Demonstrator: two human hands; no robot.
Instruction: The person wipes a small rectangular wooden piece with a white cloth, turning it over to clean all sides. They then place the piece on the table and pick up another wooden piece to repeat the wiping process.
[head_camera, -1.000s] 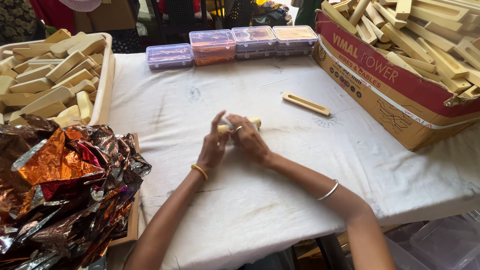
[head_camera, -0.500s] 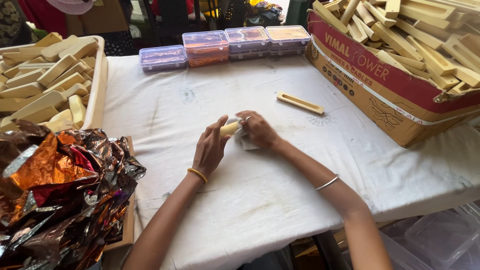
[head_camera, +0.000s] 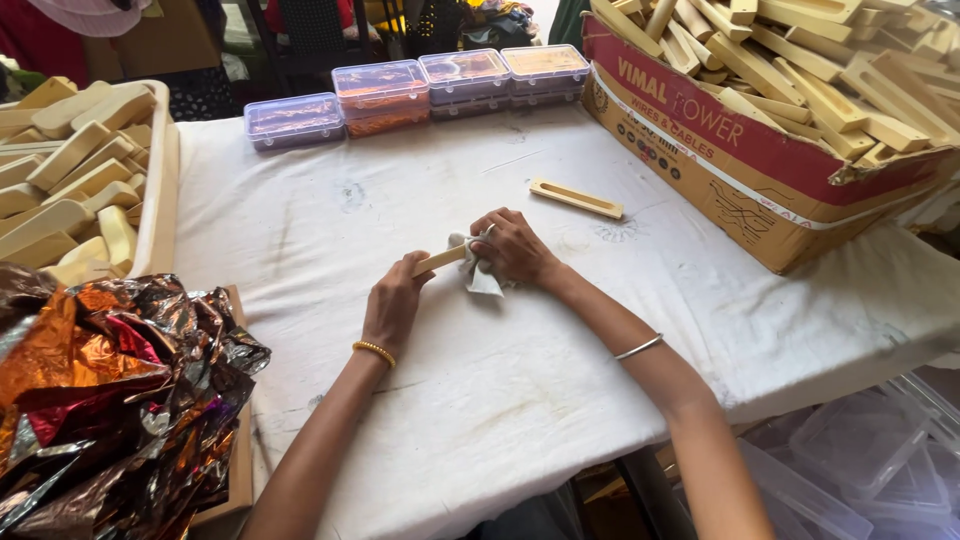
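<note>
The left hand (head_camera: 392, 305) is closed around the near end of a pale wooden stick (head_camera: 440, 260), holding it just above the counter (head_camera: 520, 400) at a slight upward slant. The right hand (head_camera: 512, 248) is closed on a small grey cloth (head_camera: 478, 275), which is wrapped over the stick's far end.

Recommended technique for the wiping step:
1. Keep the left grip firm near the end, so the stick does not twist under the cloth.
2. Keep the cloth folded around the wood on all faces, not on 1 face only.
3. Wipe along the length, not across it.
4. Rotate the stick between passes to reach each side.

Nearby: 1 slotted wooden piece (head_camera: 576, 198) lies apart on the counter; 4 lidded plastic boxes (head_camera: 380, 85) stand along the far edge; a cardboard box (head_camera: 720, 150) at right and a tray (head_camera: 160, 190) at left hold similar wooden pieces. Crumpled foil (head_camera: 110, 400) lies at lower left.
</note>
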